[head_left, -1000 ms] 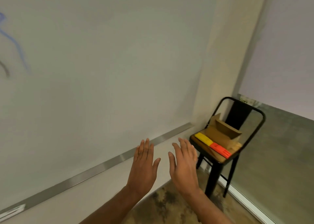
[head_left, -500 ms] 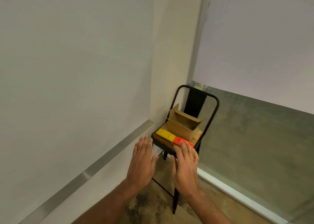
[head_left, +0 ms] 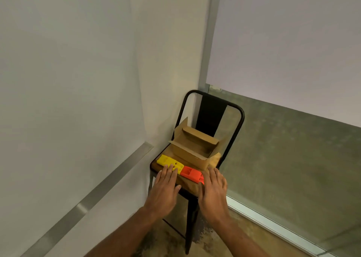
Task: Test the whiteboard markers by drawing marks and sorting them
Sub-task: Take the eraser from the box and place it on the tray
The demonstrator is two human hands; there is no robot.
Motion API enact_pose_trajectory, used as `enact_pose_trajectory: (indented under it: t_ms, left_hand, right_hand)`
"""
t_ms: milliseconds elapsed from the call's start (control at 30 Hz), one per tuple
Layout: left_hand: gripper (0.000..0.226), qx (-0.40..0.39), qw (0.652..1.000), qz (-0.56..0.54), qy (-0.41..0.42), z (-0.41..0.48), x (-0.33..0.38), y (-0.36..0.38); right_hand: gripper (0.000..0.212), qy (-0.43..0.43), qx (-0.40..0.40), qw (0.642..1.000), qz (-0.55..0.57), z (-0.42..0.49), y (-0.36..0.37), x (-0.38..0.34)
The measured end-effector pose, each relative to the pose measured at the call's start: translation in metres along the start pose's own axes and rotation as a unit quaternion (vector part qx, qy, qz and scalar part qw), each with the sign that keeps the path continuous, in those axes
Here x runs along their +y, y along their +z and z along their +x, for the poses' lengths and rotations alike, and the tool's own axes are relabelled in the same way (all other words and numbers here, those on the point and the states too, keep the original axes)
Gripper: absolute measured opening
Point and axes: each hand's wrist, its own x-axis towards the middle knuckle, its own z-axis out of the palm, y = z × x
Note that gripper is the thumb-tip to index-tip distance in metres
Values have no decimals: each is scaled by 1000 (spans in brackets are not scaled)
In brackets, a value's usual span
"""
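Note:
An open cardboard box stands on the wooden seat of a black metal chair in the corner. In front of the box lie a yellow tray and an orange tray, end to end. My left hand is flat, fingers apart, its fingertips over the yellow tray's near edge. My right hand is also flat and holds nothing, beside the orange tray's right end. No markers are visible. The whiteboard fills the left side.
A metal ledge runs along the whiteboard's lower edge toward the chair. A grey wall panel and a light baseboard strip lie to the right. Mottled floor shows below the chair.
The view has swung right and down from the whiteboard to the chair. Both hands have come forward over the seat's front edge, near the two trays.

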Motion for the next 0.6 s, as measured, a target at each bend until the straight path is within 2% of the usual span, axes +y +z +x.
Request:
enact_pose_trajectory:
  t_ms: [167,300,367,600]
  left_hand:
    - [60,-54,998,-15,-16,57,3,54]
    - [61,-76,997,-16,-14,91,2,94]
    - [65,-99,995,-19,-28,101,3,107]
    - [75,-164,984,11,-71,118,5,144]
  right_hand:
    - [40,8,-92,996,-9,46,55,65]
    - [67,-2,-173,985,-10,70,83,94]
    - [66,-5,-207,978,-17,78,99,107]
    - [69,-21,-241,970,-32,94,136,126]
